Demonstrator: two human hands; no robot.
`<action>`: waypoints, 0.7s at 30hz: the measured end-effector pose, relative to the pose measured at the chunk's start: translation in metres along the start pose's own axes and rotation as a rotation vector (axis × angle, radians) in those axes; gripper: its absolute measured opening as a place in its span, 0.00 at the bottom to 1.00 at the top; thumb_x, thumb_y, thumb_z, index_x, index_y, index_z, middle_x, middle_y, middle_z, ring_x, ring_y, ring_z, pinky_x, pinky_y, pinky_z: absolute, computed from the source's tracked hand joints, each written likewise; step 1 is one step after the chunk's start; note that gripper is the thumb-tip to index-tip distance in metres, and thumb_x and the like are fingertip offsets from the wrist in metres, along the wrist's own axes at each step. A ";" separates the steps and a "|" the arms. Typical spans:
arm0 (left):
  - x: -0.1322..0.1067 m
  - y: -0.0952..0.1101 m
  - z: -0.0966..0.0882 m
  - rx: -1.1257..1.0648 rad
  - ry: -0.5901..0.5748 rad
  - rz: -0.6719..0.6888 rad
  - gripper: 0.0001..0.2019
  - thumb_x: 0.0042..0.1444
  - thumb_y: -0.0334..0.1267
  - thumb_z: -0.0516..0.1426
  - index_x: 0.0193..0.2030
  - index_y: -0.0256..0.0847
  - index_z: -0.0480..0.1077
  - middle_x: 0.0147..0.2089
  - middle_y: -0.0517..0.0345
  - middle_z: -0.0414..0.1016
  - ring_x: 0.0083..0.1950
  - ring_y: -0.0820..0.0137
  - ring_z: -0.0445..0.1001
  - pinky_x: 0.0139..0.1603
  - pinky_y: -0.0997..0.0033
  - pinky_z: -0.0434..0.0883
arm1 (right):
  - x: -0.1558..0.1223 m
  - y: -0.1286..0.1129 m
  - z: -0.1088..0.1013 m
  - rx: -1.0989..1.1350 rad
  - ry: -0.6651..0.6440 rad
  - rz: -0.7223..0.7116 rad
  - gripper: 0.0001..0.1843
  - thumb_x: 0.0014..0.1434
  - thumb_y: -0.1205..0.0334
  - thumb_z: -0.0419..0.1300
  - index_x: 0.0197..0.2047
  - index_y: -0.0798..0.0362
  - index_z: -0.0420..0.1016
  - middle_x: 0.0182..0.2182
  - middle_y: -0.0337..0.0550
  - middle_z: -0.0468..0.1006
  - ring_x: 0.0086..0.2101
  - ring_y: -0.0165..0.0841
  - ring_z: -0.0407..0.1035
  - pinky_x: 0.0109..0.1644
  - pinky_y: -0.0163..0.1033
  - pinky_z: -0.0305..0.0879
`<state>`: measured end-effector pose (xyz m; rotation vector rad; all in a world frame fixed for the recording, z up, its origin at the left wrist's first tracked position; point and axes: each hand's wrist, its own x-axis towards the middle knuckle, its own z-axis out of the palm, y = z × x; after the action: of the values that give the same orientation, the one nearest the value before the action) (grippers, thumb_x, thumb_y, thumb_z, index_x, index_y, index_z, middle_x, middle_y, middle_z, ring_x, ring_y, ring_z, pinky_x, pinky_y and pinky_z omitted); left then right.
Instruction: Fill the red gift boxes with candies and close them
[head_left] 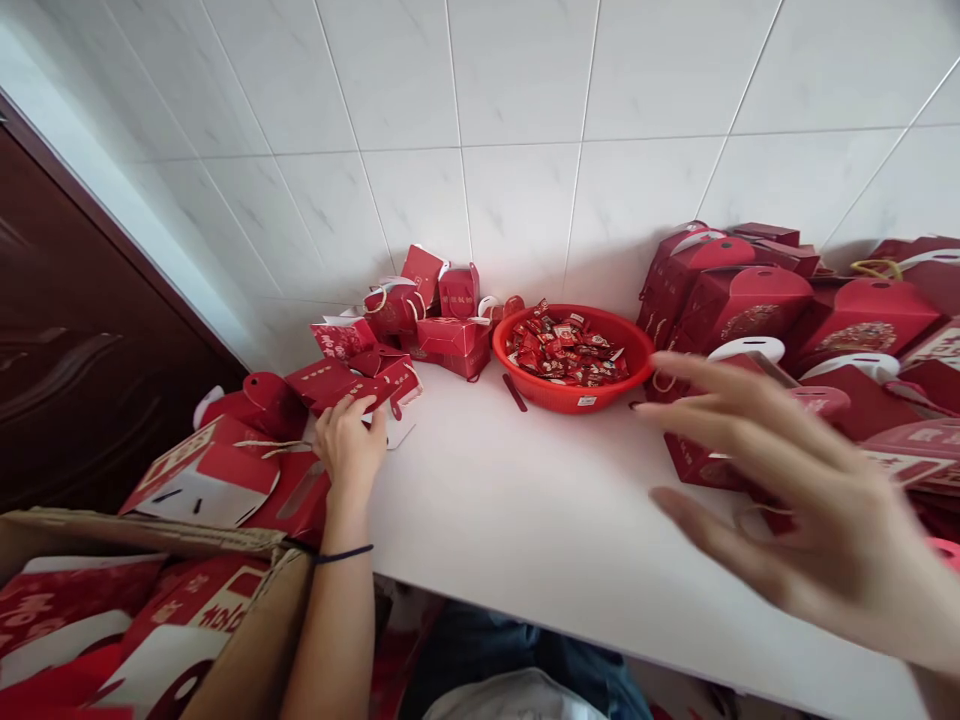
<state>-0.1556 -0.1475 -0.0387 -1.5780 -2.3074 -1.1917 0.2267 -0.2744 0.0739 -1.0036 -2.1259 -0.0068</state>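
My left hand [349,440] is at the pile on the left, its fingers curled over the near edge of a red gift box [386,385]. A white flap or card [401,432] shows just beside the thumb. My right hand [795,490] hangs in the air at the right, fingers spread and somewhat blurred, with nothing in it. Behind its fingertips are stacked red gift boxes [765,300]. Between my hands, near the wall, sits a red plastic basin [574,398] holding many small red-wrapped candies [566,345].
At the lower left, an open cardboard carton [292,600] holds flat red boxes. More small red boxes [450,340] lean near the tiled wall [525,200]. A thin dark red strip [514,392] lies by the basin on the white table [510,490]. A dark door [90,330] stands at the left.
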 end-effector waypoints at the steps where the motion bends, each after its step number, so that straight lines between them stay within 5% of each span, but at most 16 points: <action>1: 0.001 0.000 -0.004 -0.025 0.021 0.015 0.13 0.59 0.39 0.55 0.44 0.40 0.78 0.53 0.40 0.78 0.58 0.47 0.72 0.60 0.48 0.66 | 0.002 -0.001 0.010 0.027 -0.040 -0.027 0.21 0.64 0.57 0.61 0.60 0.41 0.71 0.64 0.47 0.65 0.61 0.45 0.65 0.61 0.47 0.71; 6: -0.004 0.020 -0.025 -0.218 0.035 0.072 0.16 0.59 0.46 0.53 0.40 0.38 0.77 0.42 0.47 0.80 0.44 0.56 0.76 0.49 0.61 0.70 | 0.011 0.016 0.070 0.238 -0.207 0.011 0.18 0.67 0.58 0.57 0.59 0.47 0.72 0.62 0.51 0.68 0.60 0.42 0.67 0.60 0.47 0.71; 10: -0.020 0.061 -0.023 -0.525 -0.285 0.224 0.17 0.59 0.49 0.53 0.37 0.38 0.75 0.35 0.56 0.77 0.40 0.63 0.74 0.42 0.70 0.69 | 0.026 0.031 0.106 0.304 -0.273 0.050 0.24 0.70 0.51 0.53 0.66 0.47 0.68 0.63 0.54 0.65 0.67 0.44 0.56 0.65 0.50 0.65; 13: -0.031 0.088 -0.011 -0.637 -0.524 0.342 0.18 0.61 0.51 0.53 0.36 0.37 0.74 0.32 0.58 0.74 0.36 0.67 0.71 0.37 0.72 0.67 | 0.035 0.033 0.118 0.261 -0.329 0.064 0.23 0.72 0.50 0.49 0.65 0.45 0.70 0.67 0.54 0.59 0.64 0.46 0.60 0.61 0.50 0.67; 16: -0.036 0.101 0.004 -0.668 -0.665 0.393 0.19 0.63 0.51 0.52 0.34 0.37 0.74 0.31 0.58 0.74 0.34 0.67 0.70 0.34 0.72 0.66 | 0.038 0.034 0.120 0.149 -0.428 0.132 0.20 0.71 0.51 0.50 0.58 0.45 0.76 0.68 0.54 0.55 0.46 0.40 0.75 0.52 0.50 0.72; 21: -0.033 0.096 0.030 -0.770 -0.737 0.251 0.16 0.59 0.49 0.55 0.40 0.37 0.74 0.37 0.54 0.78 0.39 0.63 0.74 0.40 0.69 0.69 | 0.031 0.047 0.121 0.231 -0.390 0.268 0.17 0.61 0.61 0.61 0.53 0.50 0.70 0.56 0.50 0.70 0.37 0.33 0.72 0.44 0.43 0.72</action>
<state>-0.0512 -0.1380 -0.0239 -2.8790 -1.9226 -1.7712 0.1680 -0.1846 -0.0048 -1.2150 -2.2476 0.5958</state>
